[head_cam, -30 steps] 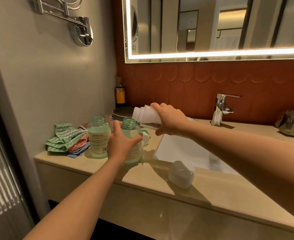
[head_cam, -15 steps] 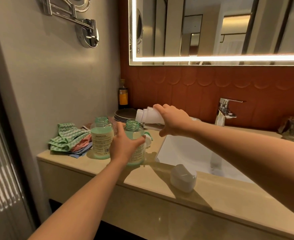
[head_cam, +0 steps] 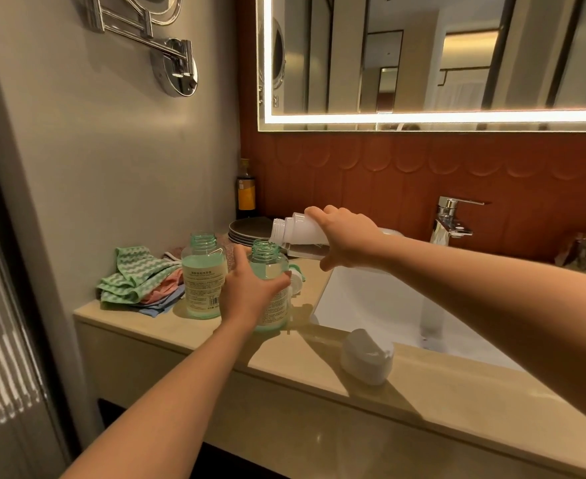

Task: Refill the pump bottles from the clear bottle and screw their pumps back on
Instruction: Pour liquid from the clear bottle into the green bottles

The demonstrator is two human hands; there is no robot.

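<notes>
Two green-tinted pump bottles stand uncapped on the counter left of the sink. My left hand (head_cam: pixel 248 292) is wrapped around the right bottle (head_cam: pixel 271 267), whose threaded neck is open. The left bottle (head_cam: pixel 202 276) stands free and is mostly full of pale green liquid. My right hand (head_cam: pixel 348 242) holds the clear refill bottle (head_cam: pixel 298 231) tipped nearly flat, its open mouth just above and right of the held bottle's neck. No stream of liquid is visible. A white pump part (head_cam: pixel 296 280) lies behind the held bottle. A white cap (head_cam: pixel 367 359) stands on the counter's front edge.
Folded green, pink and blue cloths (head_cam: pixel 139 281) lie at the counter's left end. Dark plates (head_cam: pixel 250 229) are stacked behind the bottles, with a dark sauce bottle (head_cam: pixel 246 190) in the corner. The white sink (head_cam: pixel 381 305) and chrome tap (head_cam: pixel 452 219) lie to the right.
The view has drifted slightly, so everything sits a little lower and to the right in frame. Both hands and the tipped clear bottle keep nearly the same pose over the bottle neck.
</notes>
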